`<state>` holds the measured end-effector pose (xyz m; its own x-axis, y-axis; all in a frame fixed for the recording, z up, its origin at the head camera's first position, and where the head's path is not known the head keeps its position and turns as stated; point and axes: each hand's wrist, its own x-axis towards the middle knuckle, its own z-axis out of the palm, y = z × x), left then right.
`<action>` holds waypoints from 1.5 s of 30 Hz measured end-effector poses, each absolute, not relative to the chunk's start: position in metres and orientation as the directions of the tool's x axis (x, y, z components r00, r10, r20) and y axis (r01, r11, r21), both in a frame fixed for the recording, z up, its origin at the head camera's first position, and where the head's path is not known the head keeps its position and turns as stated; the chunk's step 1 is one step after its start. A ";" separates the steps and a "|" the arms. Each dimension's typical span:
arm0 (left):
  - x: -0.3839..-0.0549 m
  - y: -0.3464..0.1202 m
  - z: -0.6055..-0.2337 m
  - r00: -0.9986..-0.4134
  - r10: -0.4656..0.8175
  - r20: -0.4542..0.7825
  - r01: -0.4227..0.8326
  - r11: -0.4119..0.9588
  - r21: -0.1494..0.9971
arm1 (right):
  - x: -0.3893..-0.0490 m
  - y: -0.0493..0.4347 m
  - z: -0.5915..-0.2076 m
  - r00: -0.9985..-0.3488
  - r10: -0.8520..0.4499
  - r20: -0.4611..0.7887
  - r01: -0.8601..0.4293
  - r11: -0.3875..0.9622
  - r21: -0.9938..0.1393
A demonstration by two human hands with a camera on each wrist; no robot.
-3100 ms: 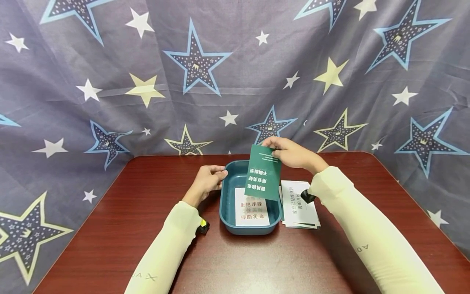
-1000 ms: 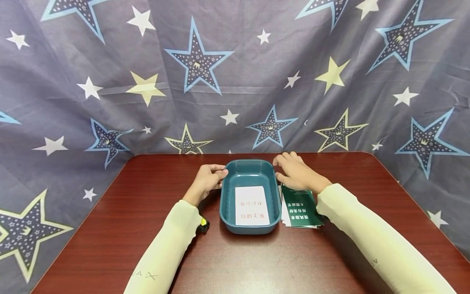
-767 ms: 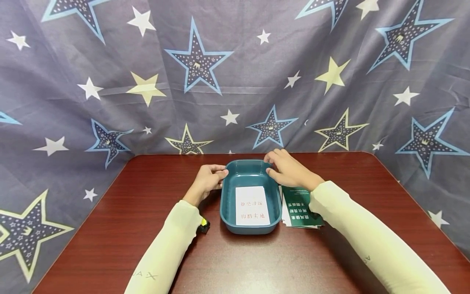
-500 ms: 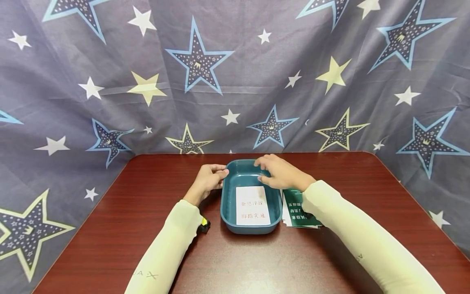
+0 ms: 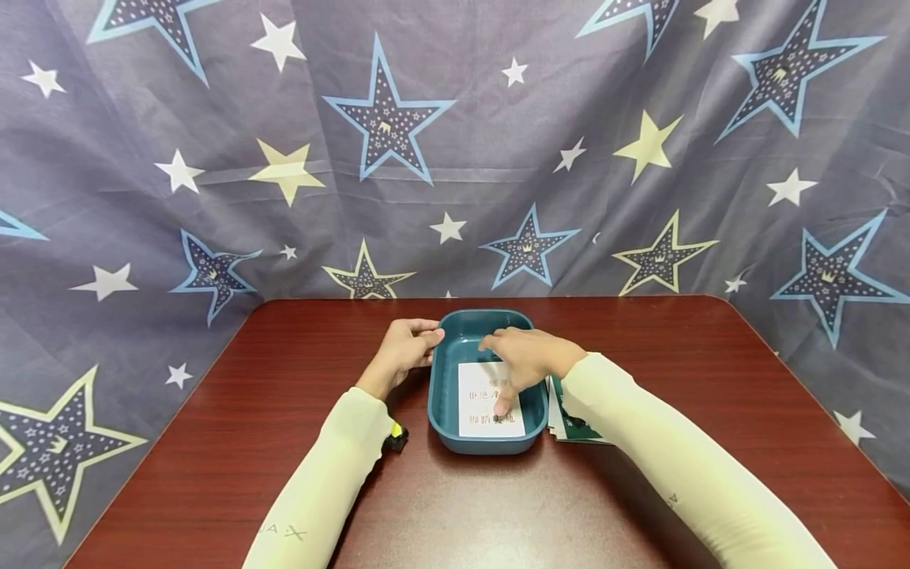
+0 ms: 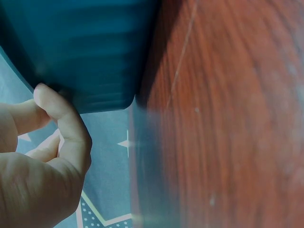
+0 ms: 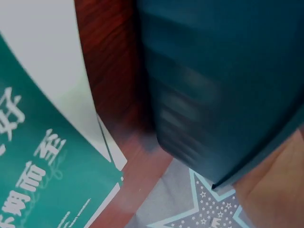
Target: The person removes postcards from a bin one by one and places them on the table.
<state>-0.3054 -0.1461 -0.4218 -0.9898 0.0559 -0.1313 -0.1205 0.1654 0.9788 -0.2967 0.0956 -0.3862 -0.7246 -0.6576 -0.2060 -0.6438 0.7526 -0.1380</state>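
Note:
A teal rectangular tray [image 5: 487, 446] stands on the table, with a white card [image 5: 475, 401] bearing red characters lying inside. My left hand [image 5: 400, 353] holds the tray's far left rim, thumb and finger at the edge; the left wrist view shows this hand [image 6: 57, 156] beside the tray wall [image 6: 90, 52]. Reaching down into the tray, my right hand [image 5: 528, 357] has its fingers apart and its thumb over the white card, hiding part of it. Whether it touches the card is unclear. In the right wrist view only a bit of this hand [image 7: 275, 183] shows past the tray wall [image 7: 213, 90].
Right of the tray lies a stack of cards with a green card [image 5: 577, 427] on top, partly under my right sleeve [image 5: 640, 427]. The reddish-brown table [image 5: 320, 332] ends at a star-patterned grey curtain [image 5: 455, 158].
My right hand laid the green card on the right-hand stack, let it go, then moved left over the tray and down to the white card. My left hand stayed at the rim.

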 end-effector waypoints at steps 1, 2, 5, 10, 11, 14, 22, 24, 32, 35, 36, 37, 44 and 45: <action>-0.305 -0.146 -0.422 -0.990 0.057 -0.132 -0.121 0.166 0.979 | -0.296 0.095 -0.388 -0.722 -0.658 -0.214 -0.649 0.751 -0.120; -0.305 -0.146 -0.422 -0.990 0.059 -0.131 -0.119 0.169 0.978 | -0.295 0.094 -0.389 -0.721 -0.657 -0.221 -0.652 0.751 -0.107; -0.306 -0.147 -0.424 -0.990 0.060 -0.128 -0.117 0.169 0.979 | -0.293 0.090 -0.391 -0.719 -0.653 -0.237 -0.658 0.750 -0.068; -0.305 -0.147 -0.423 -0.990 0.061 -0.128 -0.117 0.159 0.980 | -0.291 0.087 -0.395 -0.722 -0.644 -0.253 -0.664 0.748 -0.007; -0.305 -0.147 -0.423 -0.990 0.063 -0.128 -0.117 0.158 0.980 | -0.291 0.086 -0.396 -0.725 -0.640 -0.256 -0.662 0.750 0.002; -0.305 -0.146 -0.422 -0.990 0.062 -0.129 -0.118 0.158 0.980 | -0.292 0.085 -0.398 -0.730 -0.632 -0.260 -0.660 0.751 0.030; -0.307 -0.148 -0.426 -0.990 0.062 -0.126 -0.115 0.164 0.980 | -0.295 0.084 -0.399 -0.729 -0.627 -0.275 -0.652 0.758 -0.001; -0.307 -0.147 -0.426 -0.990 0.063 -0.127 -0.115 0.166 0.980 | -0.296 0.084 -0.399 -0.730 -0.624 -0.280 -0.649 0.761 -0.006; -0.307 -0.146 -0.424 -0.990 0.065 -0.122 -0.111 0.157 0.981 | -0.297 0.083 -0.398 -0.736 -0.613 -0.287 -0.635 0.772 -0.023; -0.307 -0.146 -0.424 -0.991 0.067 -0.118 -0.107 0.154 0.982 | -0.297 0.084 -0.397 -0.734 -0.620 -0.279 -0.640 0.768 -0.025; -0.307 -0.146 -0.424 -0.991 0.067 -0.118 -0.106 0.154 0.982 | -0.297 0.084 -0.397 -0.732 -0.621 -0.279 -0.642 0.767 -0.023; -0.307 -0.146 -0.424 -0.991 0.067 -0.118 -0.107 0.153 0.982 | -0.297 0.084 -0.397 -0.731 -0.622 -0.279 -0.643 0.765 -0.019; -0.308 -0.147 -0.425 -0.989 0.062 -0.132 -0.121 0.160 0.980 | -0.299 0.083 -0.395 -0.739 -0.602 -0.304 -0.620 0.783 -0.045; -0.308 -0.146 -0.425 -0.989 0.062 -0.133 -0.122 0.161 0.979 | -0.299 0.083 -0.395 -0.739 -0.601 -0.304 -0.619 0.784 -0.047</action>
